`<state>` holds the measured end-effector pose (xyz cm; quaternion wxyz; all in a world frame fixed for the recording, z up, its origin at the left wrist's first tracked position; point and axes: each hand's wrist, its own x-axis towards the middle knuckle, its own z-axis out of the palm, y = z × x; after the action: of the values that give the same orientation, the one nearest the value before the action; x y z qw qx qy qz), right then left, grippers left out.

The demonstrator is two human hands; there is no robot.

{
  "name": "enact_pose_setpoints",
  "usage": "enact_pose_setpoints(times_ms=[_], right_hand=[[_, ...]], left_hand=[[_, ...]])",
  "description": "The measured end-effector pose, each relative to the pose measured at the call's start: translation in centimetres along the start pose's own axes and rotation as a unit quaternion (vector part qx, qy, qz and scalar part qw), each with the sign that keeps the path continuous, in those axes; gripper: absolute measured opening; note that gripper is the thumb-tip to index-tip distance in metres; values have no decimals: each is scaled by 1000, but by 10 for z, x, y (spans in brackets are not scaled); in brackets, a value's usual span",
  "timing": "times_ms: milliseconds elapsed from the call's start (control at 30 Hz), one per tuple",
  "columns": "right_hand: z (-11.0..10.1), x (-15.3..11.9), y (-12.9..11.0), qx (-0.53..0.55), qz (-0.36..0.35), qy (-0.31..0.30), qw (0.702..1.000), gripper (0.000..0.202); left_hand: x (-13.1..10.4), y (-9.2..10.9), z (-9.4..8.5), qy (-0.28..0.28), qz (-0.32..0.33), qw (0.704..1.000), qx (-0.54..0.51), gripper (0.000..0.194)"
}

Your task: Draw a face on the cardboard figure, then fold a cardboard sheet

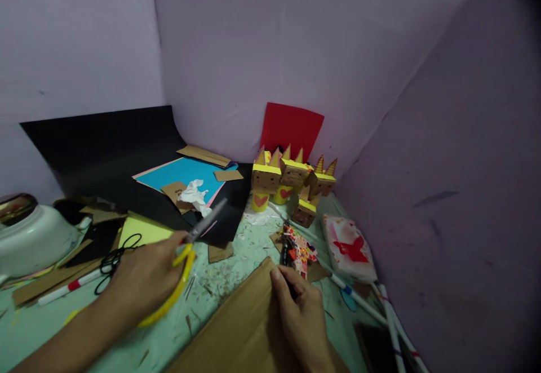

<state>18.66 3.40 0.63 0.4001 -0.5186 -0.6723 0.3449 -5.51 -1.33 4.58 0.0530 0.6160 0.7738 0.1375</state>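
Observation:
My left hand (146,274) is closed around scissors (186,271) with yellow handles; their blades point up and away, toward the right, and are slightly blurred. They are apart from the cardboard. In my right hand (302,311), the top corner of a large brown cardboard sheet (240,325) is pinched between thumb and fingers. The sheet slants toward me and runs out of view at the bottom. Just beyond that hand lie a patterned colourful paper piece (301,252) and a black pen-like item (284,253).
Several cardboard box figures (266,178) with pointed ears stand at the back, before a red sheet (291,131). Blue paper (177,173) and crumpled tissue (194,194) lie on black paper (110,153). A white pot-like vessel (38,240) is at left, a plastic packet (349,249) at right.

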Motion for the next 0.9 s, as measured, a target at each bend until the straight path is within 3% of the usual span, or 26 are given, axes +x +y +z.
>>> enact_pose_setpoints(times_ms=[133,267,400,500,567,600,667,700,733,833,900], right_hand=[[-2,5,7,10,23,10,1000,40],[-7,8,4,25,40,38,998,40],[-16,10,-4,29,59,51,997,41],[-26,13,-8,36,65,77,994,39],[-34,15,-14,51,69,93,992,38],[-38,16,-17,58,67,103,991,37],[-44,15,-29,62,47,132,988,36],[-46,13,-35,55,30,159,985,36],[-47,10,-42,43,10,197,979,35],[-51,-8,-59,17,-72,329,941,29],[-56,-26,-61,51,-162,341,925,23]], left_hand=[[23,-39,-1,27,-83,983,163,50],[31,-63,9,75,-66,987,129,47],[32,-70,13,95,-98,982,130,48],[25,-62,7,147,-94,979,104,49],[15,-49,-2,183,-72,980,25,48],[9,-40,-7,167,-43,984,-39,44],[-3,-21,-18,51,67,981,-173,38],[-9,-11,-24,1,127,971,-204,35],[-15,-1,-30,-16,179,961,-210,32],[-31,22,-48,55,283,938,-191,18],[-42,27,-55,92,279,936,-195,25]])
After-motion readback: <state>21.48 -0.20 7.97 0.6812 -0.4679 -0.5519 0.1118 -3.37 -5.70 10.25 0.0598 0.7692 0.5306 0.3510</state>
